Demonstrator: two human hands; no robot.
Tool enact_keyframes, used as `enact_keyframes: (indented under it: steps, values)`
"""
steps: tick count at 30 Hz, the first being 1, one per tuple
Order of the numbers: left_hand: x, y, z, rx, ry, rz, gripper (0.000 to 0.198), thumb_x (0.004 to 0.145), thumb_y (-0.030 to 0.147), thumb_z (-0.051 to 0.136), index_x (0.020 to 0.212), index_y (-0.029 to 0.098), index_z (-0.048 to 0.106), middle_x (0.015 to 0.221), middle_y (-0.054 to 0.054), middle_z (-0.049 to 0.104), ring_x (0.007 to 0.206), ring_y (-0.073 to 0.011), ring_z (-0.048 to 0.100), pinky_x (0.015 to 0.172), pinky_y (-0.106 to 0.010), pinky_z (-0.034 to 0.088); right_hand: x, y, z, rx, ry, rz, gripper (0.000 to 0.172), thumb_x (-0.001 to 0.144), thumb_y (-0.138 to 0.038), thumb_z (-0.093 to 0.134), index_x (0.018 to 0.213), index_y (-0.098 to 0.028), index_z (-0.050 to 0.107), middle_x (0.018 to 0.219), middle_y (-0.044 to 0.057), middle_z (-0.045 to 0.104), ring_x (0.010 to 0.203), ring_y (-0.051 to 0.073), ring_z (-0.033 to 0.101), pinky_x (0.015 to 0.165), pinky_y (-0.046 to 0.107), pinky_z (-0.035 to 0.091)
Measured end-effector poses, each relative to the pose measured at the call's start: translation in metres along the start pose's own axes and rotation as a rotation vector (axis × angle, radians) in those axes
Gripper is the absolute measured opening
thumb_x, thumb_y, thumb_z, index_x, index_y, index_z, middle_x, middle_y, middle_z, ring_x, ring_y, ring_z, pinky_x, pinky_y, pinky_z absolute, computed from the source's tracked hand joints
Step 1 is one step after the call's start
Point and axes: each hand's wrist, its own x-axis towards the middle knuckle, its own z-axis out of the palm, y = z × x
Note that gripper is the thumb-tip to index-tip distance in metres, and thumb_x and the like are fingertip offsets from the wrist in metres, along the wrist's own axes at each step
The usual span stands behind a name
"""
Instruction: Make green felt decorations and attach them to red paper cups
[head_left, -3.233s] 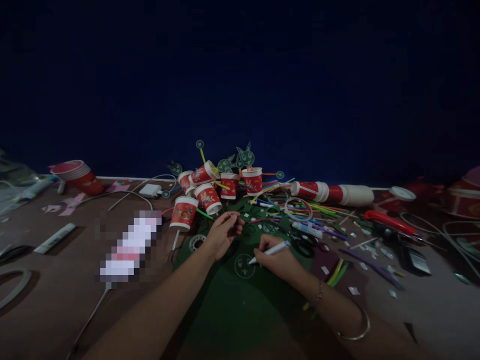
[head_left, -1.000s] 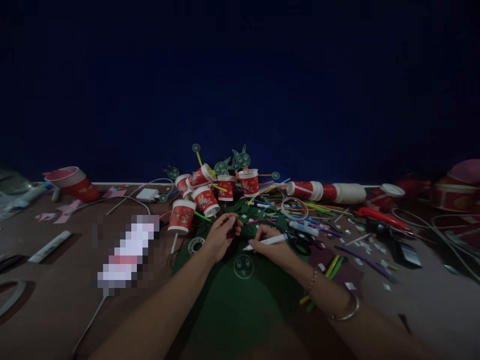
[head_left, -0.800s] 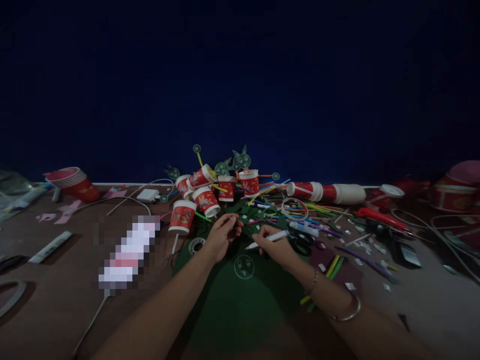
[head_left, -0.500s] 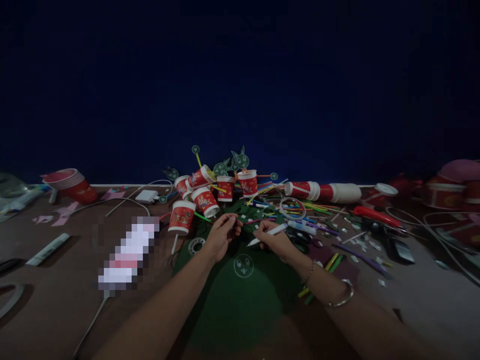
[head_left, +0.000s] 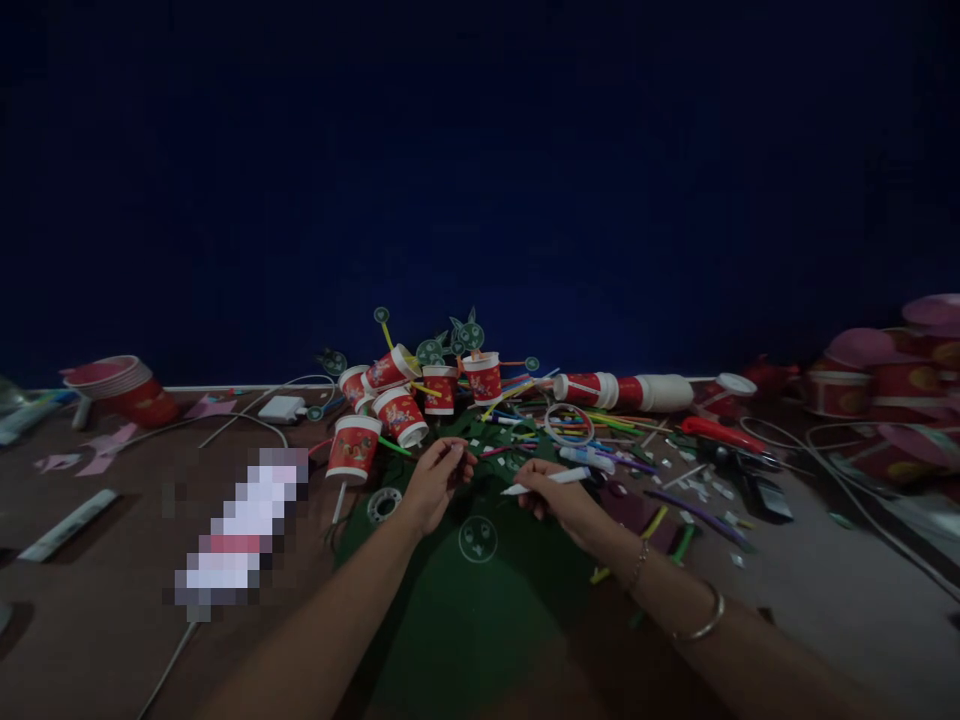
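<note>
My right hand (head_left: 551, 500) grips a white marker pen (head_left: 571, 475), its tip pointing left above a dark green sheet (head_left: 457, 620). On that sheet is a small round face drawn in white (head_left: 478, 540), just below and between both hands. My left hand (head_left: 439, 485) is closed, thumb and fingertips together over the sheet; whatever is between them is too small to make out. A roll of tape (head_left: 384, 505) lies left of this hand. Beyond it, red paper cups (head_left: 399, 415) lie and stand in a cluster, some with straws and green cut-out faces (head_left: 469, 335).
A phone-like pixelated object (head_left: 240, 535) on a cable lies at left, near stacked red cups (head_left: 124, 388). Behind my right hand are scattered straws, white scraps and a blue-white glue-like tube (head_left: 587, 459). Farther right lie a red-handled tool (head_left: 724, 434) and more cups (head_left: 844, 385).
The view has turned a little to the right, so the table things sit farther left. In my right hand, the marker lies at a flatter angle. My left hand stays closed.
</note>
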Motion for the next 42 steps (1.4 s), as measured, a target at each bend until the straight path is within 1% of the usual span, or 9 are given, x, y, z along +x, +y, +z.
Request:
enact_keyframes:
  steps: [6,10,13,17,21,25,31,38,42]
  values:
    - [-0.001,-0.002,0.002,0.079,-0.018,0.046,0.027,0.071,0.038,0.065,0.085,0.016,0.057,0.068,0.0,0.062,0.055,-0.0082,0.053,0.051,-0.019,0.039,0.003,0.004,-0.008,0.098,0.038,-0.06,0.043,0.078,-0.059,0.045,0.081,-0.018,0.058,0.037,-0.005,0.051,0.032,0.009,0.041,0.033,0.018,0.027]
    - [-0.001,-0.005,0.002,0.162,-0.035,0.062,0.029,0.075,0.043,0.059,0.088,0.017,0.055,0.063,0.002,0.058,0.049,-0.0079,0.049,0.046,-0.019,0.036,0.001,0.003,-0.014,0.1,0.035,-0.142,0.053,0.08,-0.064,0.038,0.09,-0.017,0.06,0.038,-0.004,0.051,0.034,0.009,0.042,0.037,0.019,0.03]
    - [-0.005,-0.007,0.002,0.251,-0.051,0.087,0.029,0.078,0.045,0.054,0.089,0.018,0.054,0.058,0.004,0.053,0.043,-0.007,0.043,0.041,-0.018,0.029,-0.002,0.003,-0.013,0.105,0.05,-0.129,0.058,0.081,-0.065,0.033,0.093,-0.015,0.06,0.04,-0.003,0.05,0.035,0.01,0.042,0.039,0.019,0.031]
    - [-0.017,-0.006,0.004,0.504,-0.079,0.266,0.022,0.083,0.039,0.049,0.091,0.02,0.056,0.06,0.004,0.052,0.047,-0.0085,0.043,0.046,-0.02,0.032,-0.003,0.004,-0.007,-0.051,0.193,-0.204,0.05,0.084,-0.059,0.035,0.085,-0.016,0.06,0.033,-0.007,0.04,0.032,0.009,0.034,0.036,0.02,0.027]
    - [-0.03,-0.004,0.007,0.844,-0.066,0.398,0.017,0.084,0.031,0.049,0.093,0.022,0.06,0.076,-0.001,0.061,0.068,-0.0146,0.054,0.064,-0.025,0.04,-0.005,0.009,-0.002,-0.208,0.256,-0.315,0.03,0.083,-0.046,0.048,0.082,-0.018,0.058,0.045,-0.003,0.051,0.042,0.012,0.043,0.041,0.022,0.033]
    - [-0.034,-0.003,0.007,1.05,-0.071,0.485,0.016,0.084,0.023,0.046,0.093,0.022,0.059,0.089,-0.004,0.062,0.083,-0.0183,0.055,0.076,-0.03,0.042,-0.009,0.017,0.0,-0.272,0.202,-0.383,0.019,0.08,-0.035,0.051,0.09,-0.019,0.055,0.055,-0.001,0.058,0.051,0.015,0.051,0.049,0.024,0.04]
    - [-0.029,-0.007,0.005,1.274,-0.142,0.555,0.038,0.067,0.0,0.044,0.096,0.019,0.06,0.094,-0.006,0.062,0.095,-0.0215,0.051,0.085,-0.036,0.039,-0.018,0.019,-0.001,-0.457,0.116,-0.377,0.015,0.079,-0.03,0.05,0.088,-0.021,0.058,0.054,-0.001,0.059,0.048,0.015,0.054,0.048,0.023,0.041]
    - [-0.025,-0.01,0.006,1.404,-0.065,0.531,0.04,0.066,0.0,0.044,0.096,0.02,0.061,0.099,-0.007,0.061,0.096,-0.0241,0.051,0.082,-0.04,0.038,-0.019,0.016,-0.003,-0.593,0.099,-0.466,0.015,0.078,-0.026,0.048,0.087,-0.022,0.06,0.055,0.0,0.062,0.049,0.016,0.057,0.049,0.024,0.042]
    - [-0.022,0.01,0.013,1.422,-0.047,0.569,0.04,0.068,0.003,0.048,0.102,0.019,0.058,0.104,-0.008,0.057,0.101,-0.0239,0.049,0.087,-0.039,0.038,-0.022,0.014,-0.004,-0.603,0.14,-0.466,0.015,0.077,-0.026,0.049,0.086,-0.022,0.06,0.056,0.0,0.062,0.049,0.016,0.057,0.048,0.025,0.043]
